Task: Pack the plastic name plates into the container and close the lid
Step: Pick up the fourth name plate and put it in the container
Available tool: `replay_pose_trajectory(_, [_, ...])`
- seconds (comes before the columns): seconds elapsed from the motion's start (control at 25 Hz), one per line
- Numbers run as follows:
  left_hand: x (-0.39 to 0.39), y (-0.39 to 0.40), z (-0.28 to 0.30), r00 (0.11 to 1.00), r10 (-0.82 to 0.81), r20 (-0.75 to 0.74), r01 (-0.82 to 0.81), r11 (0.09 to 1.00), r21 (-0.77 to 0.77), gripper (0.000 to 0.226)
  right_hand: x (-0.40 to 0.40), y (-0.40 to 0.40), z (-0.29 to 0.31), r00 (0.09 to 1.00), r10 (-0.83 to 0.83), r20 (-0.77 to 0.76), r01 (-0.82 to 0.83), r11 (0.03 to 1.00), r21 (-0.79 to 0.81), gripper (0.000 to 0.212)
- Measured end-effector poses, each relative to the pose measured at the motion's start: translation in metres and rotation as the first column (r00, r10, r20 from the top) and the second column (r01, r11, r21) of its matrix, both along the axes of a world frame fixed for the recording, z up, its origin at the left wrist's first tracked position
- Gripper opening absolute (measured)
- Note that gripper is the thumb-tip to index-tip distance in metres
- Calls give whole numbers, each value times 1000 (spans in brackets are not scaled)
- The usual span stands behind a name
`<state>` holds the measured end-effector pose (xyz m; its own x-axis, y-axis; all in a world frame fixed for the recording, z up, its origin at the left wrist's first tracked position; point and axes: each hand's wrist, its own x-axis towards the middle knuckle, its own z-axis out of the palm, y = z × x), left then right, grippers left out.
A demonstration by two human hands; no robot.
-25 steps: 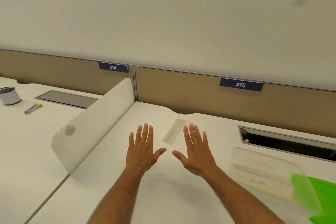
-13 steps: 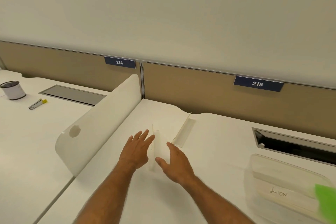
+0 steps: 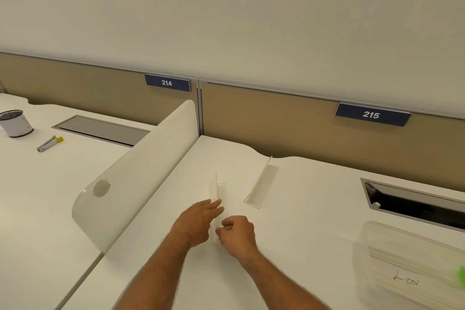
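Note:
A clear plastic name plate (image 3: pixel 218 191) stands on edge on the white desk (image 3: pixel 302 209) between my hands. My right hand (image 3: pixel 236 234) pinches its near end with curled fingers. My left hand (image 3: pixel 198 219) lies flat against its left side, fingers straight. A second clear name plate (image 3: pixel 261 187), L-shaped, lies on the desk further back and to the right. The clear plastic container (image 3: pixel 412 267), marked with handwriting, sits at the right edge with plates inside. A sliver of green lid (image 3: pixel 461 275) shows at the far right.
A white curved divider (image 3: pixel 141 178) rises to the left of my hands. An open cable slot (image 3: pixel 412 205) is cut into the desk behind the container. On the neighbouring desk are a white cup (image 3: pixel 15 123) and a small metal clip (image 3: pixel 49 143).
Both hands went from lying flat and spread on the desk to closing on a clear plate, which now stands on edge between them. My view has shifted left; less of the green lid shows.

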<state>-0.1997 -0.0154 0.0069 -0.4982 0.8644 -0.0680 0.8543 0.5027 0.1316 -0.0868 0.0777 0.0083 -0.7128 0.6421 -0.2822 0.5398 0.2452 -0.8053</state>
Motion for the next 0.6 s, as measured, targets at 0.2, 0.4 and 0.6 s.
replay_pose_trajectory(0.2, [8, 0, -3, 993, 38, 116, -49, 995, 92, 64, 6, 6, 0, 997, -71, -26, 70, 997, -41, 21])
replay_pose_trajectory(0.4, [23, 7, 2, 924, 108, 368, -245, 904, 351, 60, 26, 16, 9, 976, -193, -101, 170, 964, -206, 25])
replay_pose_trajectory(0.6, [40, 19, 15, 765, 299, 570, -578, 709, 403, 98, 49, 20, 15, 935, -315, -162, 237, 896, -376, 20])
